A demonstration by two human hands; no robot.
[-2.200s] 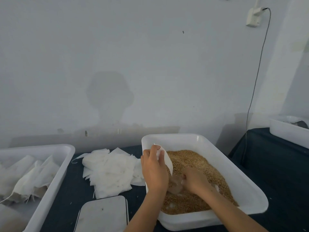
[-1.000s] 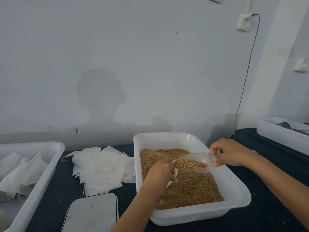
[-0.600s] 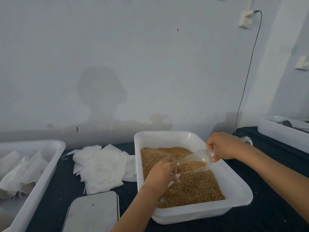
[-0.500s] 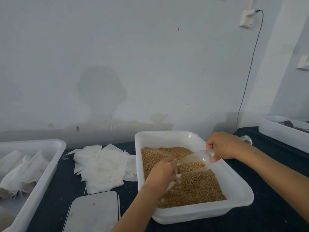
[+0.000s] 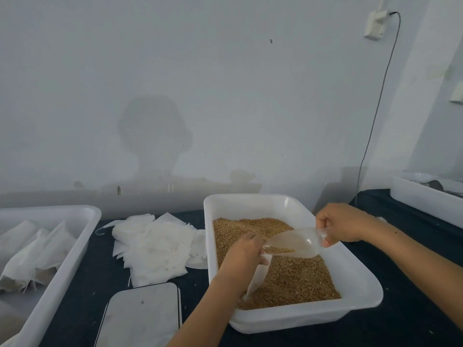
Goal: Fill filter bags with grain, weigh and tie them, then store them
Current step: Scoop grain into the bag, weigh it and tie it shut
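Presently the filling step is underway: the right hand (image 5: 342, 225) grips a clear scoop (image 5: 292, 244) tipped into the filter bag (image 5: 258, 276) pinched open by the left hand (image 5: 244, 255) over the grain tray (image 5: 360, 281). Filled bags (image 5: 32, 254) lie in the left tray; weighing on the scale (image 5: 142, 314), tying and storing remain.

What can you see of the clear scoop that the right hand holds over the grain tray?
The scoop is clear plastic, with a rounded bowl and a short handle. The right hand grips the handle. It tilts down to the left, its mouth at the opening of a white filter bag which the left hand holds. A little grain lies near its mouth. It hangs over the white tray of grain.
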